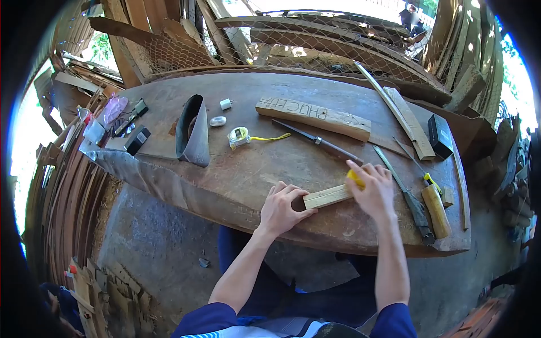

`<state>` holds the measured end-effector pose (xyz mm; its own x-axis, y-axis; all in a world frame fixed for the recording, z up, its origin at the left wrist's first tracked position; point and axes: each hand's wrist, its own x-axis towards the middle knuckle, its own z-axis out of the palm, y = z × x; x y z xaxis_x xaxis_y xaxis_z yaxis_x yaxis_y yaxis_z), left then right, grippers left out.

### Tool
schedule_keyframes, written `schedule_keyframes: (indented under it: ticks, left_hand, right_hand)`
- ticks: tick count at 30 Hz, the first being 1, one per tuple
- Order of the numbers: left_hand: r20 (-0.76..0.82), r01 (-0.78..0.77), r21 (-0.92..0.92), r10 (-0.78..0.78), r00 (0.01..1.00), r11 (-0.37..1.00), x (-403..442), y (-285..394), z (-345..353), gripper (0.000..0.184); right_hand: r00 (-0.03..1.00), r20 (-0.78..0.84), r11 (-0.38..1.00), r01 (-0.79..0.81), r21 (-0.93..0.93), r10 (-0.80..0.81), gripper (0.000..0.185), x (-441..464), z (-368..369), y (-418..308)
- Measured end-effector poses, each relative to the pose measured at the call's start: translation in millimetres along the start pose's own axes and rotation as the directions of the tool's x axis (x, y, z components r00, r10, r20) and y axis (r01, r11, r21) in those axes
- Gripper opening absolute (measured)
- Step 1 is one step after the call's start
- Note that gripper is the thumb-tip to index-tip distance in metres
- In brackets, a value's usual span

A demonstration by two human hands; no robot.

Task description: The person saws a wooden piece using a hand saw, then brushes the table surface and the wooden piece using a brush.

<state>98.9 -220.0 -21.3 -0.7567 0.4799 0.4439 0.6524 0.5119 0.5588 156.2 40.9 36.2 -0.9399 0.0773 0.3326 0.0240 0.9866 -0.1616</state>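
Note:
A short, pale wooden block lies near the front edge of the workbench. My left hand grips its left end, thumb on the near corner and fingers at the far one. Over the block's right end, my right hand is closed on a small yellow object; the fingers hide most of it, so its kind is unclear. Just beyond that hand lies a dark, slim tool with a metal collar. To its right rest a long flat tool and a thick wooden handle.
The bench holds a tape measure, a bent metal sheet, a lettered wooden piece, long strips and a black box. Stacked boards stand left; wire mesh runs behind.

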Motion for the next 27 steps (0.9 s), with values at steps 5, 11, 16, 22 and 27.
schedule_keyframes:
  ticks: [5, 11, 16, 22, 27]
  left_hand:
    - [0.062, 0.049, 0.024, -0.051, 0.997, 0.998, -2.7, -8.1, -0.5, 0.050]
    - [0.032, 0.004, 0.000, -0.004, 0.999, 1.000, -2.7, 0.3, -3.8, 0.049]
    - [0.020, -0.009, 0.027, 0.008, 1.000, 1.000, -0.7, -1.3, -1.1, 0.048]
    - [-0.002, -0.030, 0.005, 0.030, 1.000, 1.000, -6.0, -0.7, -3.8, 0.047]
    - [-0.005, -0.043, 0.056, 0.043, 0.999, 0.998, -5.4, 1.2, -1.5, 0.047]
  right_hand:
    - [0.978, -0.047, 0.972, 0.207, 0.113, -0.203, 0.048, -9.2, 20.5, -86.6]
    - [0.997, -0.063, 0.996, -0.031, 0.084, 0.037, 0.046, -5.3, 4.3, -14.8]
    - [0.993, -0.098, 0.997, 0.065, -0.030, -0.068, 0.049, -3.1, 17.0, -66.0]
    - [0.981, -0.174, 0.994, -0.074, 0.082, 0.087, 0.051, -7.7, 21.9, -29.2]
    - [0.983, -0.181, 0.999, -0.031, 0.025, 0.035, 0.050, -5.2, 19.5, -39.9]
